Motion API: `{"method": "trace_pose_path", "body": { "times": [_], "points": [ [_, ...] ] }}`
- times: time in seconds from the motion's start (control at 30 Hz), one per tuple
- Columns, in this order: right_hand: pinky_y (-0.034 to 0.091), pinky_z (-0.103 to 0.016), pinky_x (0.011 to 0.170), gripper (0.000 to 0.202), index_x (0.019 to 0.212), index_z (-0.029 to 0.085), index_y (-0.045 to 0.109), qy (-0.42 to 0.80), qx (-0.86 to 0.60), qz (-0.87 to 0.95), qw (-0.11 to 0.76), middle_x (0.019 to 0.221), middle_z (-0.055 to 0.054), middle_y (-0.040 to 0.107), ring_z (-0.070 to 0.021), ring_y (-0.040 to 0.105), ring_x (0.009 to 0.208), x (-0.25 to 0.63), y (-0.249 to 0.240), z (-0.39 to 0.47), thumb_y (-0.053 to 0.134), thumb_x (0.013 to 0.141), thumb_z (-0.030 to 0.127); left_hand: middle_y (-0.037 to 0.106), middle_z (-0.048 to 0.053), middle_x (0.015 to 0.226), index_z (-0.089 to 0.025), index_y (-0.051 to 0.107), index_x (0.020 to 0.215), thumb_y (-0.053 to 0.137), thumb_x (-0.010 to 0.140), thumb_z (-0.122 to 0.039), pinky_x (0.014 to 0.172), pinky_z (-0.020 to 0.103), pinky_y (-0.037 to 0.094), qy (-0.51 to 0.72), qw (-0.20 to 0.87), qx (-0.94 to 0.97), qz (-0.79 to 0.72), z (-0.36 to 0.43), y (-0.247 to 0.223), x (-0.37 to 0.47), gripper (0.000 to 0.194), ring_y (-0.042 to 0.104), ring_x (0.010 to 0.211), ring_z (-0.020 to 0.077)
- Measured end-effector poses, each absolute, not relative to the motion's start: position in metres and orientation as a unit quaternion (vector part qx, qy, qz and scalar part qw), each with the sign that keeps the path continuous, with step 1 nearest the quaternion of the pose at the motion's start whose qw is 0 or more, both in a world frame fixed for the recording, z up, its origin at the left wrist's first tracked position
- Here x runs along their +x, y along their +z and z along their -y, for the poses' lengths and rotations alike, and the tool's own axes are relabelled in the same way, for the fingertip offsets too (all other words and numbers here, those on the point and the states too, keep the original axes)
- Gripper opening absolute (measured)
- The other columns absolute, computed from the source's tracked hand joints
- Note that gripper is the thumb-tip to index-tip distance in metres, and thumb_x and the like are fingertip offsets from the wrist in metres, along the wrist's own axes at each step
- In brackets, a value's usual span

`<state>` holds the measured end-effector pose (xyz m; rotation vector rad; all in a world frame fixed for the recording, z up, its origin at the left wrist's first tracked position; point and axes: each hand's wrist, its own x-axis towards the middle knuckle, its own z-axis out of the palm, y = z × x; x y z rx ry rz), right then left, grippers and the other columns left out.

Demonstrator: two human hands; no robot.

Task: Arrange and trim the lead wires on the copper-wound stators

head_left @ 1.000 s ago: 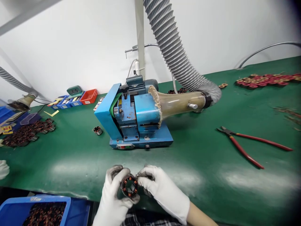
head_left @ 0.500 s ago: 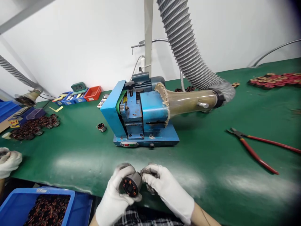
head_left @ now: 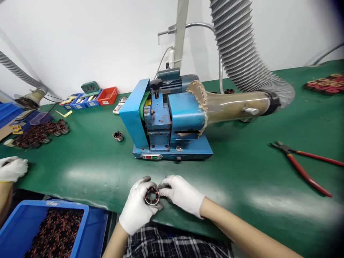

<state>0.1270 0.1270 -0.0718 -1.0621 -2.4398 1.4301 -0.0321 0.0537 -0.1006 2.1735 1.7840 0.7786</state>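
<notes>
Both gloved hands gripped one wound stator [head_left: 152,195] at the green worktop's [head_left: 242,179] near edge, left hand [head_left: 137,209] cupping it, right hand [head_left: 182,195] pinching its rim; a slip could likely drop it off that edge.

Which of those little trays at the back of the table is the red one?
The red tray is the rightmost in the row, beside the blue trays, just right of the small green clock.

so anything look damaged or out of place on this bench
Yes: the clear funnel's mouth against the blue machine has a ragged, crumbling edge. One copper-wound stator sits alone on the green mat, away from the piles.
</notes>
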Motion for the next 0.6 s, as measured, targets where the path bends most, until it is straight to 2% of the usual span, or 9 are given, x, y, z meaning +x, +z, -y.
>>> {"method": "trace_pose_path", "body": {
  "times": [0.07,0.17,0.27,0.33,0.4,0.47,0.53,0.6],
  "points": [
    [0.04,-0.035,0.07,0.022,0.087,0.008,0.062,0.366,-0.326,0.871,0.028,0.091,-0.015,0.053,-0.0218,0.053,0.075,0.131,-0.059,-0.132,0.044,0.074,0.005,0.053,0.002,0.111,-0.023,0.049,0.101,0.072,0.055,-0.02,0.096,0.032,0.038,0.252,0.129,0.733,-0.618,-0.055,-0.097,-0.037,0.051,0.044,0.114,0.0164],
    [0.039,-0.04,0.068,0.031,0.088,0.008,0.063,0.253,-0.287,0.923,-0.031,0.091,-0.017,0.053,-0.0273,0.055,0.074,0.149,-0.051,-0.145,0.042,0.068,-0.004,0.051,0.003,0.114,-0.022,0.051,0.099,0.073,0.053,-0.023,0.097,0.033,0.037,0.242,0.14,0.724,-0.631,-0.054,-0.091,-0.046,0.051,0.044,0.114,0.0167],
    [0.041,-0.039,0.068,0.037,0.096,0.01,0.063,0.171,-0.306,0.935,-0.045,0.091,-0.016,0.053,-0.0273,0.056,0.075,0.178,-0.058,-0.164,0.037,0.073,-0.002,0.051,0.005,0.114,-0.021,0.052,0.095,0.075,0.049,-0.029,0.096,0.033,0.038,0.244,0.149,0.706,-0.648,-0.053,-0.094,-0.052,0.052,0.044,0.115,0.0185],
    [0.042,-0.037,0.07,0.036,0.102,0.012,0.062,0.141,-0.37,0.918,0.016,0.093,-0.015,0.053,-0.0239,0.056,0.077,0.193,-0.068,-0.171,0.035,0.08,0.004,0.05,0.006,0.116,-0.02,0.052,0.097,0.073,0.052,-0.032,0.097,0.034,0.039,0.262,0.127,0.688,-0.664,-0.052,-0.1,-0.047,0.052,0.044,0.115,0.0195],
    [0.042,-0.033,0.076,0.03,0.098,0.013,0.064,0.195,-0.435,0.871,0.115,0.095,-0.013,0.056,-0.0204,0.056,0.081,0.196,-0.075,-0.167,0.036,0.085,0.014,0.047,0.009,0.121,-0.017,0.046,0.111,0.069,0.057,-0.033,0.098,0.037,0.038,0.285,0.077,0.659,-0.692,-0.048,-0.109,-0.035,0.061,0.044,0.115,0.021],
    [0.041,-0.029,0.082,0.028,0.098,0.014,0.064,0.309,-0.461,0.811,0.183,0.097,-0.01,0.058,-0.0183,0.055,0.088,0.187,-0.078,-0.15,0.042,0.086,0.027,0.041,0.015,0.126,-0.013,0.028,0.129,0.066,0.059,-0.034,0.097,0.04,0.039,0.288,0.032,0.632,-0.719,-0.038,-0.117,-0.018,0.082,0.042,0.117,0.0246],
    [0.04,-0.028,0.085,0.037,0.108,0.014,0.059,0.404,-0.447,0.775,0.192,0.103,-0.009,0.057,-0.018,0.053,0.094,0.169,-0.08,-0.129,0.051,0.08,0.037,0.032,0.02,0.131,-0.01,0.01,0.137,0.065,0.058,-0.035,0.096,0.041,0.041,0.261,0.03,0.641,-0.721,-0.027,-0.123,-0.006,0.099,0.037,0.122,0.0285],
    [0.04,-0.028,0.085,0.047,0.111,0.012,0.057,0.442,-0.429,0.768,0.172,0.106,-0.009,0.054,-0.0191,0.052,0.096,0.152,-0.08,-0.113,0.06,0.071,0.036,0.029,0.02,0.133,-0.01,0.007,0.138,0.065,0.058,-0.037,0.096,0.042,0.04,0.228,0.01,0.677,-0.7,-0.02,-0.125,-0.004,0.102,0.033,0.124,0.0303]
  ]
}}
